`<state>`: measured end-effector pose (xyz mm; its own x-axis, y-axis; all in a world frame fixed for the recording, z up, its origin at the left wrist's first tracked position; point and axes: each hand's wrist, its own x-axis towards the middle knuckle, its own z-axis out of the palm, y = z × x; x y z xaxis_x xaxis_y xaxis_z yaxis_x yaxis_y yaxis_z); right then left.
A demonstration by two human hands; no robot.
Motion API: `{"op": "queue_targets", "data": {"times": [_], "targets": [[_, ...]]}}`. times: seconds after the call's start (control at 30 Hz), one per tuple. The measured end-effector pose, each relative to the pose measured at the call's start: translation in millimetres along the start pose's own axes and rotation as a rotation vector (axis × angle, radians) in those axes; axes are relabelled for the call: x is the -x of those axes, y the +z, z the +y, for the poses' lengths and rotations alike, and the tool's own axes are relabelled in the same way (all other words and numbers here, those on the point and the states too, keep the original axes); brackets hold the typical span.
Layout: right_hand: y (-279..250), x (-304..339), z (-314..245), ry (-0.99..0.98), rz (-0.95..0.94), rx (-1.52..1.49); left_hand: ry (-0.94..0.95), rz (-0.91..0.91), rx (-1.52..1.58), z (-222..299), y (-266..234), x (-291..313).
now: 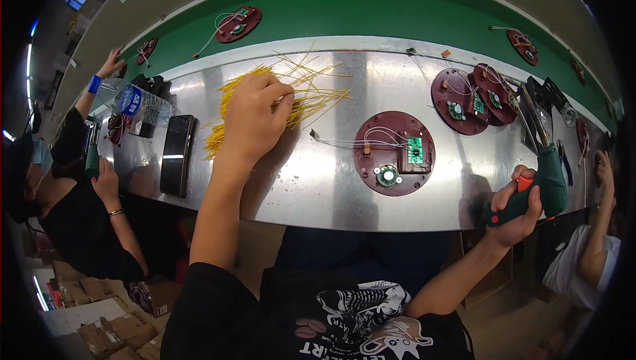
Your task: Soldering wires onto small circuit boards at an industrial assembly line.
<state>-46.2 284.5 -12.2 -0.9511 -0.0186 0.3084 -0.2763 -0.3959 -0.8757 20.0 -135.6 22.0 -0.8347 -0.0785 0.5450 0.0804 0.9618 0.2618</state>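
Observation:
My left hand is over a loose pile of thin yellow wires, its thumb and fingers pinched together. What lies between those fingertips is too small to make out. My right hand grips a green pistol-shaped soldering gun with a red trigger, its metal end pointing up and away from me. Between my hands, a round dark-red plate lies on the metal bench. It carries a green circuit board, a round green-rimmed part and pale wires leading left to a small connector.
More dark-red plates overlap at the right, beside the gun. A black phone and a water bottle are at left. Other plates rest on the green strip behind. Co-workers sit at left and right.

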Motion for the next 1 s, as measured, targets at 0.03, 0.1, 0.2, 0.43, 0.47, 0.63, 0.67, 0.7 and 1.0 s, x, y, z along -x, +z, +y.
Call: {"op": "queue_targets", "data": {"times": [0.03,0.1,0.2,0.43,0.47,0.63,0.67,0.7,1.0], "targets": [[-0.6,-0.2,0.2,0.002,0.001,0.001,-0.001,-0.002,0.001,-0.1,0.9,-0.2],[-1.4,-1.1,0.2,0.003,-0.007,0.001,0.018,-0.029,-0.037,0.3,2.1,-1.0],[-1.4,-1.0,0.7,0.007,-0.01,-0.002,0.023,-0.054,-0.072,1.1,2.8,-0.9],[1.9,-0.1,-1.1,0.001,0.01,-0.006,0.039,-0.073,-0.176,2.4,6.0,-0.5],[1.5,-0.3,-1.2,-0.002,0.007,-0.004,0.042,-0.042,-0.173,3.6,4.6,-1.5],[2.9,0.3,-0.8,-0.003,0.009,-0.007,0.068,0.063,-0.134,2.9,-0.9,-4.0],[3.1,0.5,-0.8,0.003,0.011,-0.011,0.076,0.084,-0.118,2.7,-1.1,-4.4],[2.6,0.5,-1.0,0.001,0.012,-0.011,0.079,0.084,-0.118,3.0,-0.6,-5.1],[3.2,1.1,-2.4,-0.006,0.023,-0.02,0.142,0.154,-0.145,9.4,1.4,-7.0]]}}
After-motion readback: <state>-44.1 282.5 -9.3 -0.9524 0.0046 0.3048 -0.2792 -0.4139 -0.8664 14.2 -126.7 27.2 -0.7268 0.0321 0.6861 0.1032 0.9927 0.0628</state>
